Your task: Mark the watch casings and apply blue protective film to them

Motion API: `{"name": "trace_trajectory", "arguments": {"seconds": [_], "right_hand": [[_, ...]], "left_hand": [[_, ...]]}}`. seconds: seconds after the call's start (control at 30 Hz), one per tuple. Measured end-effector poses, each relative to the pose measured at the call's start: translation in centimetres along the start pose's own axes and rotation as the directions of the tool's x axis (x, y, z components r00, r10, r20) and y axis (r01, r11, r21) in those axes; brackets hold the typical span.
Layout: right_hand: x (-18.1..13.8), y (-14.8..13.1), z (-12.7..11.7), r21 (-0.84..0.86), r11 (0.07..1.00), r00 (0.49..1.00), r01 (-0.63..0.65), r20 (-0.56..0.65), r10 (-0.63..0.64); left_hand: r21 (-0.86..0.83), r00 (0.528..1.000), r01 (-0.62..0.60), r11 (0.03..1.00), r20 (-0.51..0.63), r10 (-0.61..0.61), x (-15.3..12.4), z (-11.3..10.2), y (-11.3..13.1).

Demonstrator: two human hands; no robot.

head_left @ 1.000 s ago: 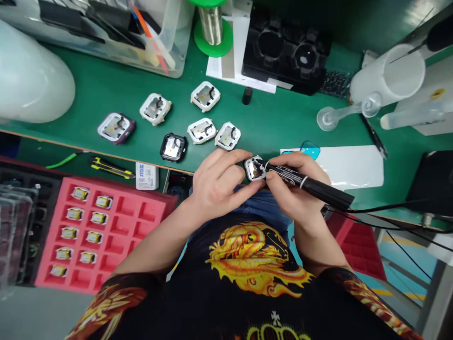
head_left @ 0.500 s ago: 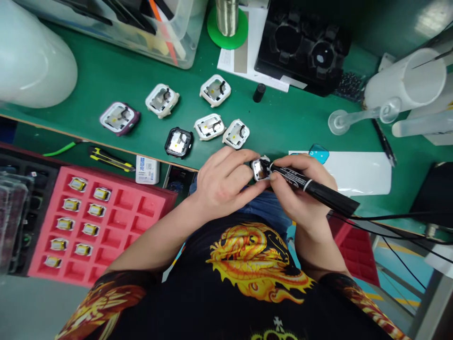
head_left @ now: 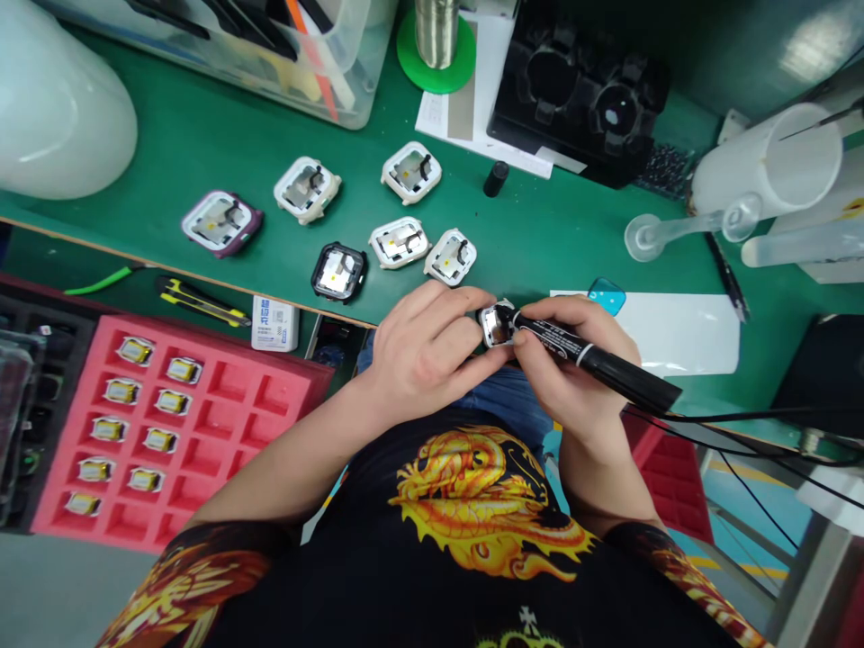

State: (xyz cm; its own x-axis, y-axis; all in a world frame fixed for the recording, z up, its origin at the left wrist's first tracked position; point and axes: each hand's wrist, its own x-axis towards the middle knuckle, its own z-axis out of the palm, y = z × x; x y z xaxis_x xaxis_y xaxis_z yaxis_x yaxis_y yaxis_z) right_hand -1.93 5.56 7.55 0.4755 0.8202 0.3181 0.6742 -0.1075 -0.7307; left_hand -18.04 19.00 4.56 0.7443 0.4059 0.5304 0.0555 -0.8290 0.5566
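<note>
My left hand (head_left: 425, 346) pinches a small white square casing (head_left: 496, 325) at the near edge of the green bench. My right hand (head_left: 573, 360) grips a black marker pen (head_left: 594, 360) whose tip rests on the casing's open inside. Several similar casings lie on the bench beyond my hands: white ones (head_left: 398, 241), a black one (head_left: 338, 272) and a purple one (head_left: 220, 222). A black pen cap (head_left: 495, 177) stands behind them.
A red foam tray (head_left: 222, 423) with several small yellow cells sits low at the left, beside a yellow-black cutter (head_left: 199, 301). A black moulded holder (head_left: 580, 90), green solder spool (head_left: 436, 45), clear bin (head_left: 270, 45), white sheet (head_left: 681, 328) and white cup (head_left: 769, 162) ring the bench. Cables run right.
Both hands keep the same hold on casing and marker. The view has drifted a little, so the bench items sit slightly lower and to the right of before.
</note>
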Motion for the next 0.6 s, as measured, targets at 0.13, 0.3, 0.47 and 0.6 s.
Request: {"name": "trace_trajectory", "arguments": {"seconds": [0.13, 0.3, 0.47, 0.6], "right_hand": [[0.01, -0.05, -0.01, -0.005, 1.0, 1.0, -0.007, 0.001, 0.007], [0.15, -0.17, -0.05, 0.018, 1.0, 1.0, -0.007, 0.005, 0.007], [0.19, -0.24, -0.08, 0.022, 1.0, 1.0, -0.016, -0.005, 0.017], [0.15, -0.16, -0.13, 0.037, 0.999, 1.0, -0.014, -0.004, 0.014]], "left_hand": [[0.007, 1.0, -0.002, 1.0, -0.002, 0.002, 0.05, -0.01, 0.01], [0.006, 1.0, -0.007, 1.0, -0.009, 0.007, 0.16, -0.03, 0.1], [0.005, 1.0, -0.015, 1.0, -0.012, 0.015, 0.21, -0.07, 0.15], [0.008, 1.0, -0.009, 1.0, 0.0, 0.009, 0.15, -0.06, 0.1]]}}
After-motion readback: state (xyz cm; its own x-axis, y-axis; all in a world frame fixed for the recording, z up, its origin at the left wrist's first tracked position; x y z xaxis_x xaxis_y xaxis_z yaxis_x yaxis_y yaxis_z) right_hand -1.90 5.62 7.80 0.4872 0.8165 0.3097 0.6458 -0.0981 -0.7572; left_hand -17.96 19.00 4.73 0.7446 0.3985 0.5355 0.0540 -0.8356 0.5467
